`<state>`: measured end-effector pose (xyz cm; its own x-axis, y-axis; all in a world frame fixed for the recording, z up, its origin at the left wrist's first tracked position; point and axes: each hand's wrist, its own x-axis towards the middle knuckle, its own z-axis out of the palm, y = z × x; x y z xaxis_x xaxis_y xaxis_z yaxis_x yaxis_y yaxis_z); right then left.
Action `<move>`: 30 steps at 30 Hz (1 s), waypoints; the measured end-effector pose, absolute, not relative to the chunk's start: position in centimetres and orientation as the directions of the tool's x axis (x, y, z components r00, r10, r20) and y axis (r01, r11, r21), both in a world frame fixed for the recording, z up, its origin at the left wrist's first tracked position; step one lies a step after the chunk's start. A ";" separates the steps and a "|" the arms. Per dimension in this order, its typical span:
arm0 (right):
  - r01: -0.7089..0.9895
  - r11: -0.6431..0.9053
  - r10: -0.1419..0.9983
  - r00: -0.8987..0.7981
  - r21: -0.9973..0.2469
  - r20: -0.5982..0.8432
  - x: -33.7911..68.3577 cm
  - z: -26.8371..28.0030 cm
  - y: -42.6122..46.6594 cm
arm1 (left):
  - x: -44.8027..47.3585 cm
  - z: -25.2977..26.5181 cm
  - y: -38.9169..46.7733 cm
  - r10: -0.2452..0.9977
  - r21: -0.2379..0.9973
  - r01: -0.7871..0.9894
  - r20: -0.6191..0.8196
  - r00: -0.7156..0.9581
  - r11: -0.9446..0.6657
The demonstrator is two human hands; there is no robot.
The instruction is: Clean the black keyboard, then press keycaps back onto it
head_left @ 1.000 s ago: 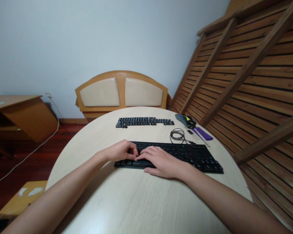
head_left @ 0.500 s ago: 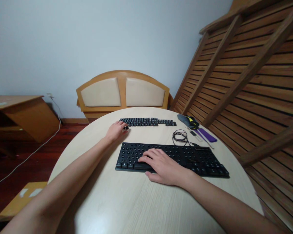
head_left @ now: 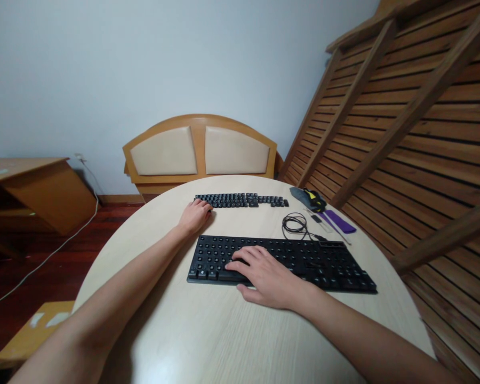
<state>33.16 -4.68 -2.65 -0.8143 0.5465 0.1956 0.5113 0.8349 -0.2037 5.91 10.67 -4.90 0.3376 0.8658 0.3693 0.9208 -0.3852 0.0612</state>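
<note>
The left hand (head_left: 197, 214) has left the keyboard (head_left: 300, 261): a second ago it was bent over the keyboard's left part, close against the other hand, and now it is at the left end of the loose keycaps (head_left: 234, 200), just above the middle of the frame. Half a second ago it was already there, with a dark piece showing under its fingertips; since then it has edged slightly rightward, and its curled fingers hide most of what lies beneath. Whether they are pinched on a keycap or only resting among them, I cannot tell.

The right hand (head_left: 264, 274) has stayed on the keyboard at lower centre, fingers loosely spread with the thumb apart, gripping nothing that shows. It seems to act as a steadying hand or a place marker (a judgement, since the pressure cannot be seen).

For the work, the change means that the two hands are now split between the two groups of parts, and the keyboard's left side lies uncovered. Most positions there look bare of caps, while a few keys sit along its near edge. The keycaps stand in ordered rows on the tabletop (head_left: 176, 346). To their right, the coiled cable (head_left: 295, 231) and the purple strip (head_left: 341, 221) lie clear of both hands.
</note>
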 end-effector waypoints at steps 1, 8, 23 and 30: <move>0.514 0.835 0.548 -0.813 -0.196 0.200 33.1 -2.8 -4.7 | 6.1 -4.7 10.3 0.861 0.081 0.914 0.377 0.340 -0.397; 0.500 0.848 0.528 -0.819 -0.175 0.222 33.3 -3.0 -4.6 | 8.1 -2.3 3.8 0.798 0.413 0.696 0.442 0.410 -0.587; 0.513 0.835 0.549 -0.799 -0.198 0.244 33.8 -3.2 -5.2 | 7.5 -1.9 -1.0 0.696 0.700 0.493 0.008 0.718 -0.516; 0.523 0.829 0.558 -0.795 -0.200 0.236 33.7 -3.2 -5.3 | 7.3 -2.0 -1.0 0.712 0.734 0.515 -0.063 0.700 -0.442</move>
